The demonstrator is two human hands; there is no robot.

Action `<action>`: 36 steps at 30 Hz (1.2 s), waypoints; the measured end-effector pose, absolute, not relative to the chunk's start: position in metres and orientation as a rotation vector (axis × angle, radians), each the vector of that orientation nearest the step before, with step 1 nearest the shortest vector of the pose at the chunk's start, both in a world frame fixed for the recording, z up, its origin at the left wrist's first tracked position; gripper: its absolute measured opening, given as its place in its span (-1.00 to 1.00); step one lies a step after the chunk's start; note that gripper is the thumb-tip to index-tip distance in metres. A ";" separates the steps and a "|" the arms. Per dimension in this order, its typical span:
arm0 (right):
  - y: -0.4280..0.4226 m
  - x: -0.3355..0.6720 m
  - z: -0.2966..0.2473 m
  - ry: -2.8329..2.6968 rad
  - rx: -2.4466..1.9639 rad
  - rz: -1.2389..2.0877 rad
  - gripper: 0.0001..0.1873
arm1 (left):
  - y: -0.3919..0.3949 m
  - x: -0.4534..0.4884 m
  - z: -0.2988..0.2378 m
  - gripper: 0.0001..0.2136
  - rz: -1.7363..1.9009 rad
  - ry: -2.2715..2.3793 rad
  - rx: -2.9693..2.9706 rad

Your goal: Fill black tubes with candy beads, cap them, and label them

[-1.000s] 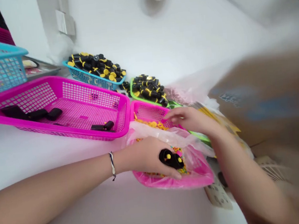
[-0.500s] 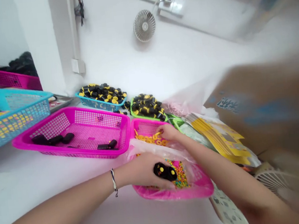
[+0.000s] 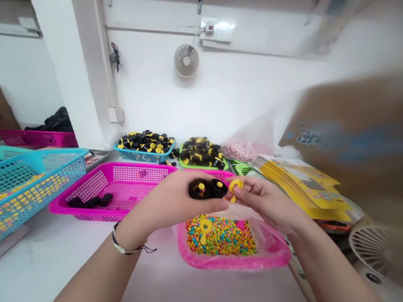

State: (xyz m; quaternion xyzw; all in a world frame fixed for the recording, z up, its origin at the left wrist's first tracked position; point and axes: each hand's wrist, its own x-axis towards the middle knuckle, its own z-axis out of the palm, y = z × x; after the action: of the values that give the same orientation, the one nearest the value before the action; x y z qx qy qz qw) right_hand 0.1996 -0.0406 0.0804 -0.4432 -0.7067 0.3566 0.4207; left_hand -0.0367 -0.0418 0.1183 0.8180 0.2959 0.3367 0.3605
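Observation:
My left hand (image 3: 172, 197) is closed around two small black tubes (image 3: 200, 188), their open ends facing me and a yellow piece showing inside each. Just to the right, my right hand (image 3: 270, 204) pinches a yellow plastic ring piece (image 3: 234, 186) close to the tube mouths; whether it touches them I cannot tell. Below both hands stands a pink basket (image 3: 235, 264) lined with clear plastic and holding many small multicoloured beads or candies (image 3: 225, 237). Another yellow ring piece with a stem (image 3: 205, 227) lies on top of them.
A magenta basket (image 3: 86, 216) with a few black tubes stands left, beside a blue basket (image 3: 63, 172) of yellow pieces. Behind are a blue basket (image 3: 144, 156) and a green basket (image 3: 184, 164) heaped with black-and-yellow tubes. Yellow cards (image 3: 298, 184) and a fan (image 3: 381, 252) are at right.
My right hand has come out of the basket of yellow pieces with a ring piece. My left hand has lifted the two tubes up from over the beads. The view has shifted.

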 end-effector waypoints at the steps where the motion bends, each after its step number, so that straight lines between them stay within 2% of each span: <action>1: -0.041 0.196 0.083 -1.706 -1.064 0.893 -0.65 | -0.043 -0.034 0.120 -0.76 0.905 0.744 2.079; 3: -0.044 0.187 0.091 -1.596 -0.965 0.799 -0.67 | -0.045 -0.029 0.120 -0.79 0.946 0.717 2.043; 7: -0.059 0.170 0.102 -1.603 -0.815 0.193 -0.86 | -0.043 -0.026 0.115 -0.86 0.920 0.705 1.991; 9: -0.065 0.166 0.101 -1.726 -0.730 0.006 -0.70 | -0.042 -0.028 0.113 -0.87 0.903 0.689 1.932; 13: -0.062 0.167 0.095 -1.851 -0.607 -0.026 -0.51 | -0.040 -0.027 0.110 -0.86 0.931 0.675 1.920; 21: -0.049 0.175 0.090 -1.887 -0.491 -0.024 -0.57 | -0.040 -0.016 0.104 -0.78 1.111 0.738 2.041; 26: -0.057 0.181 0.084 -2.098 -0.631 0.157 -0.41 | -0.040 -0.015 0.101 -0.75 1.099 0.821 2.076; 29: -0.061 0.174 0.082 -2.099 -0.748 -0.027 -0.28 | -0.040 -0.013 0.099 -0.68 1.046 0.881 2.018; 32: -0.059 0.161 0.081 -2.025 -0.685 -0.267 -0.39 | -0.040 -0.010 0.098 -0.65 1.043 0.910 1.969; 36: -0.055 0.152 0.078 -1.953 -0.625 -0.431 -0.46 | -0.041 -0.006 0.095 -0.70 1.113 0.870 1.948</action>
State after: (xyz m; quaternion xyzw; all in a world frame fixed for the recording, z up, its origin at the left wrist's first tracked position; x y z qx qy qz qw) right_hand 0.1522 -0.0553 0.0777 -0.2582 -0.8074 -0.1782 0.4996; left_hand -0.0055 -0.0406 0.0954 0.7554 0.3374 0.4317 0.3594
